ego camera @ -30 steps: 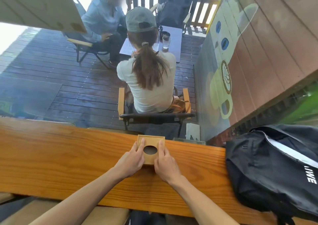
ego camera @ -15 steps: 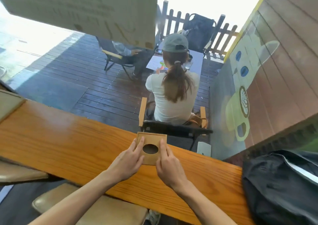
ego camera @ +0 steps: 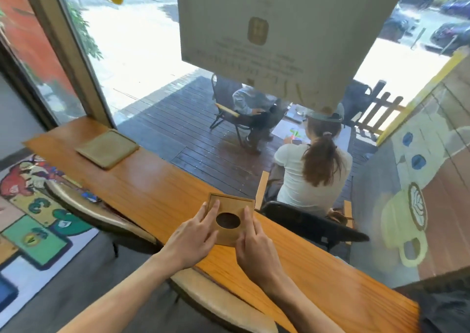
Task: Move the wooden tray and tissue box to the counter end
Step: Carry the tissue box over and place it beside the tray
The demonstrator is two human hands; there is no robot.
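A square wooden tissue box (ego camera: 235, 207) with a round dark hole in its top sits on the long wooden counter (ego camera: 157, 187), near the window edge. My left hand (ego camera: 194, 236) holds its left side and my right hand (ego camera: 254, 246) holds its right side, fingers laid along the top. A flat wooden tray (ego camera: 108, 148) lies far to the left, near the counter's end by the window frame.
Cushioned stools (ego camera: 101, 215) stand under the counter on my side. A black backpack (ego camera: 445, 307) rests on the counter at the right. Beyond the glass, two people sit at a table on a dark deck. A paper sign (ego camera: 279, 35) hangs on the window.
My view has swung left and up, bringing the counter's left end and the wooden tray into sight. Both hands stay on the tissue box; whether it slid along the counter is unclear.
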